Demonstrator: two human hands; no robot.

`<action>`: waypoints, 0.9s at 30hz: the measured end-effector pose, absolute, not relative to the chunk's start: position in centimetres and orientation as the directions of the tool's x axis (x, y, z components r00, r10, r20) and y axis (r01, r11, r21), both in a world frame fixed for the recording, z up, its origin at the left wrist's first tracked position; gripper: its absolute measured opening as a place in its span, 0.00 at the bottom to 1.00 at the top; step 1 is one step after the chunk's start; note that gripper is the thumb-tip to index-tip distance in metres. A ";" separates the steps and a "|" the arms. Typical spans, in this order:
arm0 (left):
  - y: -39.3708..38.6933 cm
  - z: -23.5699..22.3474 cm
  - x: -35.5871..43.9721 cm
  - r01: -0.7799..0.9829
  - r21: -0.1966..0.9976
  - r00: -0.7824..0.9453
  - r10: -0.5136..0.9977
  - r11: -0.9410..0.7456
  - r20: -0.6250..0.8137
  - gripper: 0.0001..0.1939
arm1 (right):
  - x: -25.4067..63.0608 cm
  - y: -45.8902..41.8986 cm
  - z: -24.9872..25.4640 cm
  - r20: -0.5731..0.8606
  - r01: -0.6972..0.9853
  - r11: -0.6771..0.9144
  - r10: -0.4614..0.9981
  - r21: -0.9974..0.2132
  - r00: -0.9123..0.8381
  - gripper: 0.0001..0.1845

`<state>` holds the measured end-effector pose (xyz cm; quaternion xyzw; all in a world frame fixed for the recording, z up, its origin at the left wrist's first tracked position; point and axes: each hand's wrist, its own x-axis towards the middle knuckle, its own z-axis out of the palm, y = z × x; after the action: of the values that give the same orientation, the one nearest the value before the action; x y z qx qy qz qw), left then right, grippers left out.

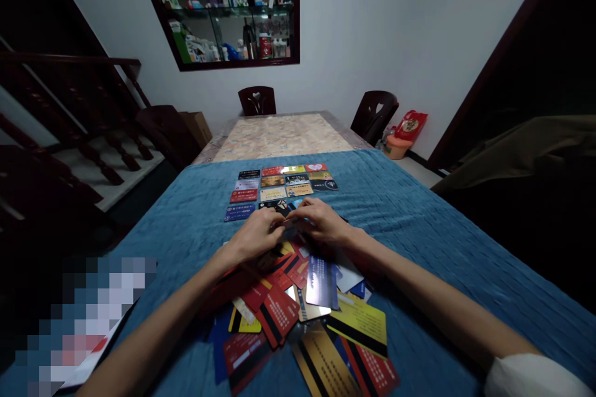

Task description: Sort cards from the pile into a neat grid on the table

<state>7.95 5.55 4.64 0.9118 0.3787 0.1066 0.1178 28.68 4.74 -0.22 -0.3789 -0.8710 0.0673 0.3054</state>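
My left hand [258,232] and my right hand [321,220] meet at the fingertips over the cloth. Both are pinched on what looks like a card [289,221], mostly hidden by my fingers. Just beyond lie rows of plastic cards, among them a blue card [239,212], a red card [243,195] and a black card [274,205] partly behind my fingers. Below my hands spreads a loose, overlapping heap of cards, many showing magnetic stripes: a silvery-blue card [321,282], a yellow card [358,322], a gold card [325,363] and a red card [279,310].
A blue cloth [419,248] covers the near part of the table, with a patterned tabletop [284,134] beyond. A pixelated area [93,322] sits at the left. Dark chairs [374,115] stand around the table, and a wall cabinet [233,12] hangs behind.
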 end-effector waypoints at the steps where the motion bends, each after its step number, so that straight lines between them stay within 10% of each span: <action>1: 5.5 4.6 8.1 0.663 0.302 0.688 0.716 -0.685 0.115 0.13 | 28.7 4.7 -0.2 0.493 0.624 0.703 0.700 -0.342 -0.518 0.11; 27: 5.3 3.6 8.6 0.601 0.565 0.429 0.825 -0.565 0.368 0.04 | 29.6 5.2 0.6 0.507 0.556 0.615 0.784 -0.560 -0.357 0.05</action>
<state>8.60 5.29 3.62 0.8265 0.4314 0.3150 0.1776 29.65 5.18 0.60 -0.4134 -0.8103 0.1474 0.3882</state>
